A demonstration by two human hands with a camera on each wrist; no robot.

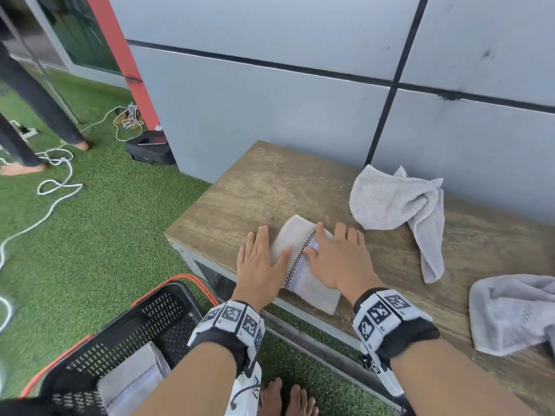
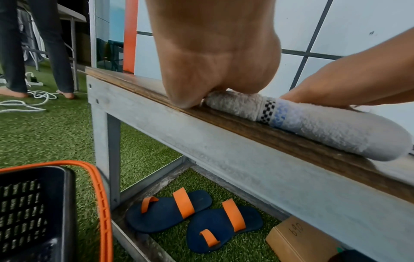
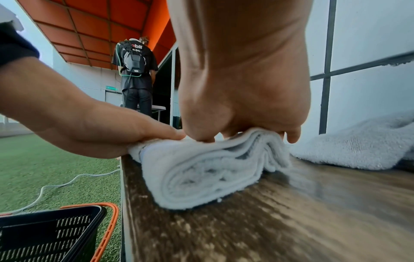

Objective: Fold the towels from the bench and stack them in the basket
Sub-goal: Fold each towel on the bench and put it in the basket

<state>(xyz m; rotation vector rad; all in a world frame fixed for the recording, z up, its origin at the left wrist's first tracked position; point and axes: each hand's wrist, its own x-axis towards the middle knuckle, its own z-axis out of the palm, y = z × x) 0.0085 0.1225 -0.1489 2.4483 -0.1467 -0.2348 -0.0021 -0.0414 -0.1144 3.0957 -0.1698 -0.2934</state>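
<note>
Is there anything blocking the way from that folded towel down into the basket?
Nothing visible does. The folded towel lies at the bench's front edge under both hands, and the basket sits open on the grass just below-left, holding one folded towel already.

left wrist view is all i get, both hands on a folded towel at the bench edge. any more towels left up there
Observer: Yes, two unfolded grey towels lie on the bench: a crumpled towel by the wall and a second towel at the right edge of the head view.
Operator: anything in the basket yet
Observer: One folded towel in the basket; the basket stands on the grass to the left.
Operator: are the hands gripping or flat
Observer: Flat. The left hand and right hand press straight fingers on the folded towel.
</note>
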